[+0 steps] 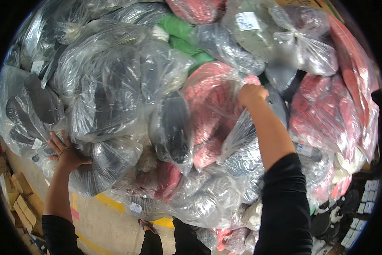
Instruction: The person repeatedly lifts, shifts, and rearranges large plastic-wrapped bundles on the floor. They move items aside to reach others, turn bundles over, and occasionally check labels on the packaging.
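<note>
A large heap of clear plastic bags stuffed with dark, red and green contents fills most of the view. My right hand (252, 94) is closed on the gathered plastic at the upper right of a clear bag with red contents (210, 97). At the left, my left hand (67, 154) lies with fingers spread against a clear bag with dark contents (108, 161). Just left of that hand is another clear bag (27, 106) holding dark, rounded flat pieces. A clear bag with a black content (172, 127) rests between my hands. What exactly is inside the bags cannot be told.
Green material (180, 34) shows at the back of the heap. More red-filled bags (320, 110) are piled at the right. Flattened cardboard (25, 208) lies at lower left beside a concrete floor (104, 225) with yellow lines. Small white boxes (367, 195) stand at lower right.
</note>
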A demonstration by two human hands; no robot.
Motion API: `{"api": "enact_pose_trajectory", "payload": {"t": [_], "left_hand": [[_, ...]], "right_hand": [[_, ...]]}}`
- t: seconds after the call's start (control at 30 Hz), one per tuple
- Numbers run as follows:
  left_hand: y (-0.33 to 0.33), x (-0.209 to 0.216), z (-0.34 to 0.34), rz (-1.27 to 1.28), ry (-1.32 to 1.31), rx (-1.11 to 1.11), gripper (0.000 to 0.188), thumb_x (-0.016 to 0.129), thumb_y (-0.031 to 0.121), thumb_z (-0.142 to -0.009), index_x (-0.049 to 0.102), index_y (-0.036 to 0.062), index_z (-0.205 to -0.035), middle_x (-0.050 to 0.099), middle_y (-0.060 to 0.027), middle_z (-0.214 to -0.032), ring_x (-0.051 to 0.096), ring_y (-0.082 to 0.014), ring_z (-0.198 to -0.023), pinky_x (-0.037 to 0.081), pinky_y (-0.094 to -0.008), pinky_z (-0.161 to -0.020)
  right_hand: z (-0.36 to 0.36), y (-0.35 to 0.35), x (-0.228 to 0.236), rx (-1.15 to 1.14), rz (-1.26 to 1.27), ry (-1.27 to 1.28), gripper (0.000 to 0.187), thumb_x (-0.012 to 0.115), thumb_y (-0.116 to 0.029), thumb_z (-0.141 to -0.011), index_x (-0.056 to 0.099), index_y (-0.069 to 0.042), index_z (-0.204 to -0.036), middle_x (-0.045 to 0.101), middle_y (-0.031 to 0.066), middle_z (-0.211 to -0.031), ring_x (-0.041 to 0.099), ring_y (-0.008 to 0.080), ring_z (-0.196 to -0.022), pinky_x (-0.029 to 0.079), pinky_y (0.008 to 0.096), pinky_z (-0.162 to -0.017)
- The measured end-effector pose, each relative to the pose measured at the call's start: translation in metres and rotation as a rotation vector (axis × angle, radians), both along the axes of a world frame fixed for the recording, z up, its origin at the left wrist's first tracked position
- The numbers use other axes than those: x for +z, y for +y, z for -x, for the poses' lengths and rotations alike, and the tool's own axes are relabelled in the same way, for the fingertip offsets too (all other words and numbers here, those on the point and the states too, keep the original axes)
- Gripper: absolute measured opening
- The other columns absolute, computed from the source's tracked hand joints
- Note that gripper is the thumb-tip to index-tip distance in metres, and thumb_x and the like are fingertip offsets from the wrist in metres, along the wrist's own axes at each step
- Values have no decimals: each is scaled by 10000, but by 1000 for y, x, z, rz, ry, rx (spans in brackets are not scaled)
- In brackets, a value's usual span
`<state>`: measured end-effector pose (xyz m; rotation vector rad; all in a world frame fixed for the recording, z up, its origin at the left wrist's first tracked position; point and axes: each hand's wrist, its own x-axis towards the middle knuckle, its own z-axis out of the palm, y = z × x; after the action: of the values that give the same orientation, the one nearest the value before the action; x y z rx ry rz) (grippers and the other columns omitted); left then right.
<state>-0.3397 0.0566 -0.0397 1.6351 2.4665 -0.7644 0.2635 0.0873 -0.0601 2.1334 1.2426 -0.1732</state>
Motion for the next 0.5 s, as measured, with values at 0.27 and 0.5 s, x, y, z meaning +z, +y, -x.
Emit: {"api": "enact_pose_trajectory", "payload": {"t": [0.27,0.5], "left_hand": [[3,-1,-1,12,3,25,1670,986,448,-384,-147,147,-1572,-352,-217,-1564,-249,-469,-1465,25,-786,-1077],[-4,-6,10,-68,-23,-62,1614,982,423,-422,-104,141,-1582,-308,-221,-1581,-211,-488,-1470,37,-796,-1067]], "right_hand": [[11,71,-82,-268,-649,125,750,513,-633,-909,545,-36,-1362,574,184,-1374,432,378,-1359,395,525,-1073],[-17,79,-81,-49,-667,303,743,511,-667,-880,711,7,-1122,689,230,-1161,598,377,-1204,466,468,-1006]]}}
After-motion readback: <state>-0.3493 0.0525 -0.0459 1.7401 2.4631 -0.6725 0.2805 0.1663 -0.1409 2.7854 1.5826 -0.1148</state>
